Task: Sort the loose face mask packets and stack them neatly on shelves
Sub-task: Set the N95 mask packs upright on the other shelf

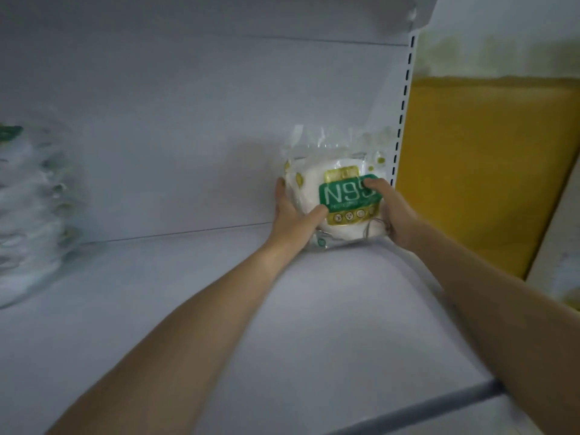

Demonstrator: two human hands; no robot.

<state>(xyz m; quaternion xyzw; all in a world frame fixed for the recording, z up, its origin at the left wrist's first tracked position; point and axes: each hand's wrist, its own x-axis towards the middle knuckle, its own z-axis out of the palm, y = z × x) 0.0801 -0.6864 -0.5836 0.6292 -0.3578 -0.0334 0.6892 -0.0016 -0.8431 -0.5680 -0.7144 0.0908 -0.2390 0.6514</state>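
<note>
I hold the mask packet (337, 199) at the back right corner of the shelf (282, 309), just beside the slotted post (403, 114). My left hand (293, 215) grips its left edge, thumb across the front, and my right hand (389, 208) grips its right edge, thumb on the green label. To seat it well, I should keep both grips even, set the bottom edge squarely down, and release only when it rests steady against the back panel. The printed face points toward me, and the long axis runs nearly upright, sealed top edge uppermost.

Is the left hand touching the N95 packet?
Touching. Head view: the left hand grips the N95 packet, thumb on its front, fingers round its left edge.
</note>
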